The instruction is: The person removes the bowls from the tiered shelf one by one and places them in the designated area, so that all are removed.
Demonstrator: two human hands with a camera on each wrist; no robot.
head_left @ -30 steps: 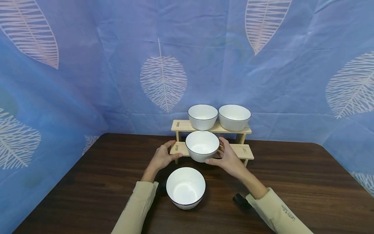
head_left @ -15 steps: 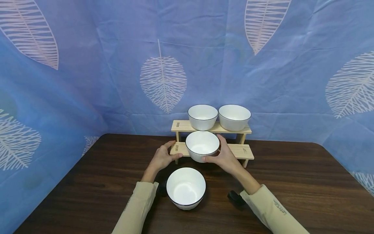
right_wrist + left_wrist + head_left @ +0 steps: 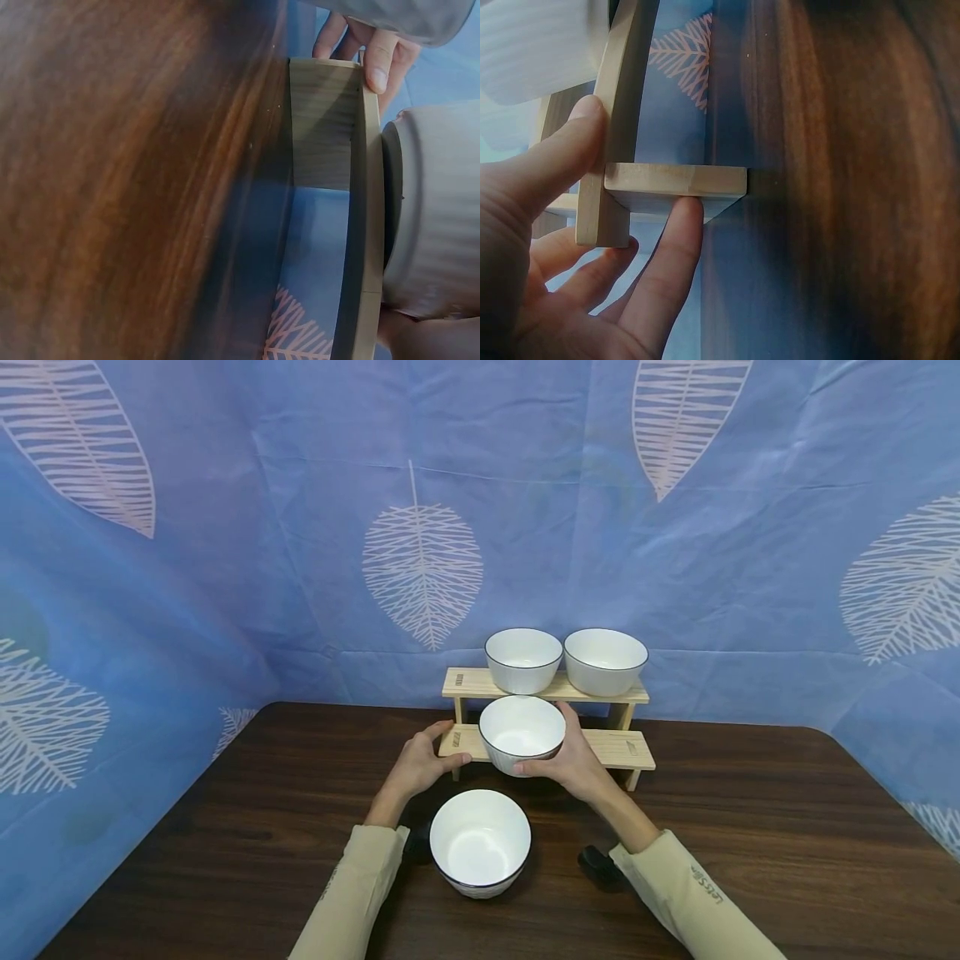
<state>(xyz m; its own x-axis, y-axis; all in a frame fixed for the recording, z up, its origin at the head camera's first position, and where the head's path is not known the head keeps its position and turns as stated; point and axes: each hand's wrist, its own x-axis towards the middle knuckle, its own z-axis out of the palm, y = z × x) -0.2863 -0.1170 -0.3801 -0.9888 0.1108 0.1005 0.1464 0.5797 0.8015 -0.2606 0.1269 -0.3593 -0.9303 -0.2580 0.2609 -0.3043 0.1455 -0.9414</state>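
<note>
A two-step wooden stand (image 3: 618, 745) stands at the back of the table. My left hand (image 3: 420, 764) grips the left end of its lower step. In the left wrist view the thumb (image 3: 585, 116) presses on the step's board and a fingertip touches the leg (image 3: 679, 180). My right hand (image 3: 573, 764) holds a white dark-rimmed bowl (image 3: 521, 727) by its right side, thumb at the front and fingers behind. That bowl is upright over the lower step, its base close to the board in the right wrist view. Another white bowl (image 3: 480, 843) sits on the table between the forearms.
Two matching white bowls, a left one (image 3: 523, 667) and a right one (image 3: 606, 667), stand side by side on the upper step. Behind the dark wooden table (image 3: 750, 827) hangs a blue leaf-patterned cloth (image 3: 525, 527). A black wrist device (image 3: 600, 867) shows below the right arm.
My right hand and forearm have shifted left, and the hand sits closer round the bowl. The bowl barely moves. My left hand keeps its grip on the stand.
</note>
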